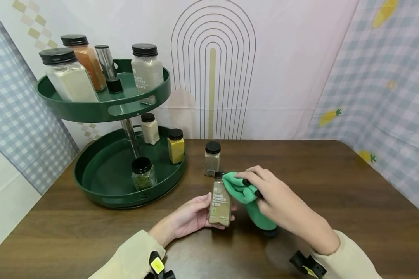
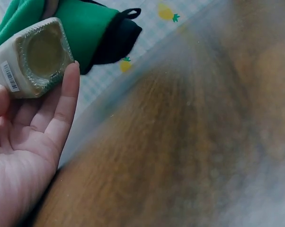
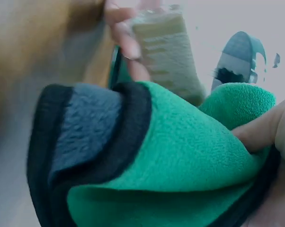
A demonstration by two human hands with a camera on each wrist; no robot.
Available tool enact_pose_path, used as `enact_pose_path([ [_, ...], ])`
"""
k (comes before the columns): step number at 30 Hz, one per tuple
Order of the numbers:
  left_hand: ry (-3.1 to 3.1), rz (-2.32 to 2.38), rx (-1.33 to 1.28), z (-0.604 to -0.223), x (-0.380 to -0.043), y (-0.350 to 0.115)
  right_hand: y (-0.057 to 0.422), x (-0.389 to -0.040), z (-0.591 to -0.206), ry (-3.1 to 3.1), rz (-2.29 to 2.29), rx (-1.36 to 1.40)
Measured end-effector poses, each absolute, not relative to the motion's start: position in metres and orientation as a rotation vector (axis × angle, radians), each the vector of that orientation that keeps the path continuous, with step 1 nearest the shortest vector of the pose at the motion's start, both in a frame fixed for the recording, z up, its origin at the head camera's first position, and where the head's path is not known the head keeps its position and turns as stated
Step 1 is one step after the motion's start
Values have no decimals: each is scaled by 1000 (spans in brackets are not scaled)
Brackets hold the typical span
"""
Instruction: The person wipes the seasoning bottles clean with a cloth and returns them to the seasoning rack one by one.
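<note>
Your left hand (image 1: 192, 217) holds the cumin powder jar (image 1: 219, 204) clear of the bench (image 1: 335, 178), its fingers spread just to the jar's width, thumb on the near side. Your right hand (image 1: 272, 192) has its fingers closed on a green cloth (image 1: 242, 193), which touches the jar by its black lid (image 1: 219, 174). Another jar (image 1: 212, 161) stands behind; the two-tier stand (image 1: 83, 111) is to your left.

Brown table (image 1: 335, 186) beneath tiered stand (image 1: 111, 174) and jar (image 1: 212, 162)
</note>
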State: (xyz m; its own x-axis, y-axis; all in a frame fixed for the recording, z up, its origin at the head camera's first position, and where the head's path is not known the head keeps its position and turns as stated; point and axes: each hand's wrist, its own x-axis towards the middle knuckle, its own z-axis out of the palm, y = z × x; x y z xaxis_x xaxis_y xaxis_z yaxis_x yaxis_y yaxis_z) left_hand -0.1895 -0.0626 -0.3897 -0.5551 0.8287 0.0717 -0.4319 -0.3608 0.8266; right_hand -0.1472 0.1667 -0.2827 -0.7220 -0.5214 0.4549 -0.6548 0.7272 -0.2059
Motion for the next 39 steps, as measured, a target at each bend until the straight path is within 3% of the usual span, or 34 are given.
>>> enact_pose_path([
  [13,965,2054,548,-387,-189,-62,165,-143,-288,-2606,502,1055],
  [30,1007,2133,441,-383,-189,-64,157,-126,-279,-2809,390,1508],
  [34,1067,2138,436,-383,-189,-62,163,-126,-273,-2673,530,1488],
  [39,1099,2119,460,-385,-188,-61,170,-130,-265,-2440,580,1248],
])
